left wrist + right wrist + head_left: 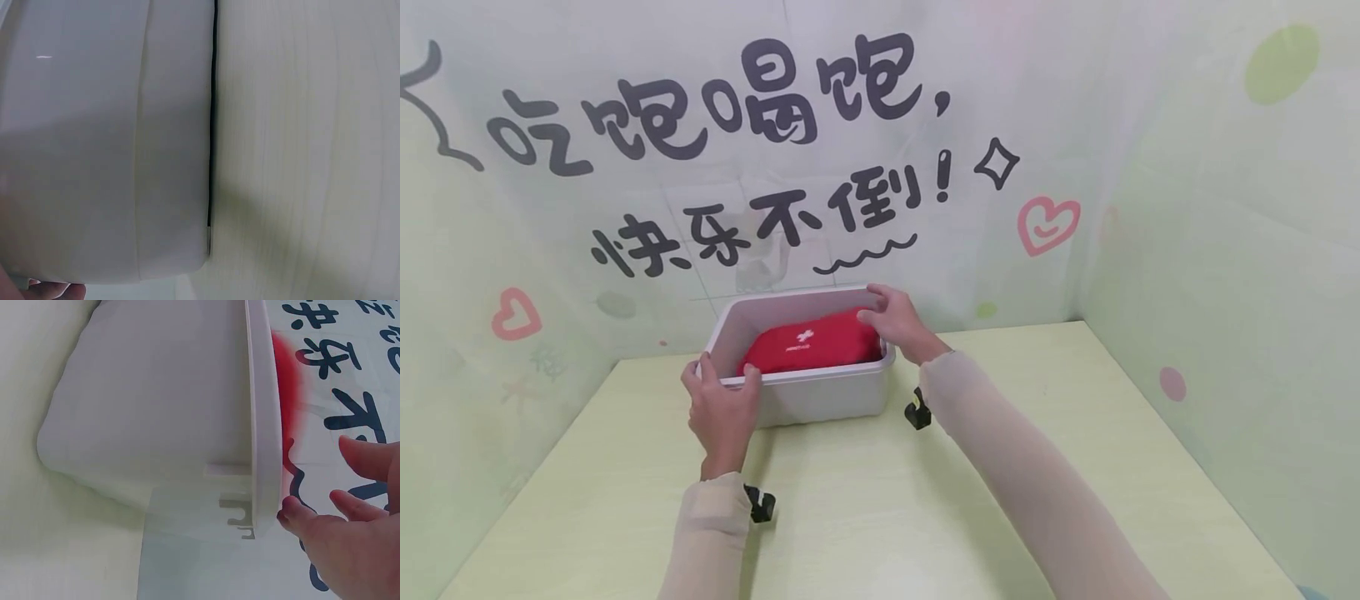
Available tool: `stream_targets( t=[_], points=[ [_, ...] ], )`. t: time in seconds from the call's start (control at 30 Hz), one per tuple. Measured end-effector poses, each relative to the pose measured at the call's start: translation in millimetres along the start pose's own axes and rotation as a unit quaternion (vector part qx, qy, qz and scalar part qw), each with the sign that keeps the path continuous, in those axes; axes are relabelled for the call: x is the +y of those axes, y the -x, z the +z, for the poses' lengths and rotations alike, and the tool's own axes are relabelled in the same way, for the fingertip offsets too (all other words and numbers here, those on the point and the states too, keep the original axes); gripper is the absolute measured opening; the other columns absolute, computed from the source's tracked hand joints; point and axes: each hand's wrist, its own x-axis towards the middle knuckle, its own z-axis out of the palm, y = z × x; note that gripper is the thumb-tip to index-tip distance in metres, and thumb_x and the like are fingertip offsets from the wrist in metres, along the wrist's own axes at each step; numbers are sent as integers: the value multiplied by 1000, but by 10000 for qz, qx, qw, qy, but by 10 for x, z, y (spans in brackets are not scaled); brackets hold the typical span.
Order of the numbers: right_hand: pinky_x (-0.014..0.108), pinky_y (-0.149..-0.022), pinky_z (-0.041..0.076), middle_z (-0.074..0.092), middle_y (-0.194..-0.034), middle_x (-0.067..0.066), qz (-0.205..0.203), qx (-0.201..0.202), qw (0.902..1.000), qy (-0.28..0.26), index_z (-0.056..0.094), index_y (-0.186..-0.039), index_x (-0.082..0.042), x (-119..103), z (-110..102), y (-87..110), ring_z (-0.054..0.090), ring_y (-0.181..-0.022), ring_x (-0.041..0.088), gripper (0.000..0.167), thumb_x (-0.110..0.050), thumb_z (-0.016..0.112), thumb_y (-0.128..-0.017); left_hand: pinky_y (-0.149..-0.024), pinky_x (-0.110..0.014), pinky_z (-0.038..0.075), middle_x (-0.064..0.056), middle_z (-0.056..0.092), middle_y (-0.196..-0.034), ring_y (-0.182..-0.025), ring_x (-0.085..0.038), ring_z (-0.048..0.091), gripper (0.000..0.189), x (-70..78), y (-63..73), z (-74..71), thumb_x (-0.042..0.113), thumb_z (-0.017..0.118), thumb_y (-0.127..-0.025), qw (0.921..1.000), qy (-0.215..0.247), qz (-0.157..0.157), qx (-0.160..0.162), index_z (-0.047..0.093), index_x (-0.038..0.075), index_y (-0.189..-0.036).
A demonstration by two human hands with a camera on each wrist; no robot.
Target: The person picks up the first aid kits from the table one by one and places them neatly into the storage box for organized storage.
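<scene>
A pale grey plastic bin (823,396) sits at the back of the table. Inside lies a red first-aid pouch (820,346) with a white cross and small lettering. At the near left corner my left hand (724,412) grips the bin, thumb at the front rim and fingers around the left side. Its fingertips (75,292) show at the bottom of the left wrist view. My right hand (901,323) is at the far right corner of the rim, its fingers spread and the thumb over the pouch's end. In the right wrist view its fingertips (294,511) are beside the rim.
A light wood-grain table (865,533) extends towards me. Behind it hangs a printed backdrop (850,250) with dark lettering and hearts, and more sheeting stands at both sides. Small black brackets (917,410) are on both wrists.
</scene>
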Motion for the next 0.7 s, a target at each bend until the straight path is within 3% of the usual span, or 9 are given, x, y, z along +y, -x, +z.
stream_targets(
  t=[0.23, 0.7],
  points=[
    [46, -110, 40, 41, -153, 18, 44, 280, 9996, 55, 41, -151, -10, 20, -175, 10, 38, -141, 34, 59, -17, 63, -97, -91, -69, 44, -18, 34, -150, -114, -48, 55, 76, -10, -25, 1, 44, 57, -91, 10000, -14, 47, -32, 33, 7, -154],
    [51, -111, 38, 41, -151, 22, -66, 501, 9970, 594, 43, -149, -5, 302, -594, 36, 37, -141, 38, 57, -19, 62, -96, -93, -71, 41, -19, 30, -152, -118, -50, 52, 79, -34, -76, -102, 46, 55, -92, 9994, -61, -98, -312, 29, 6, -155]
  ],
)
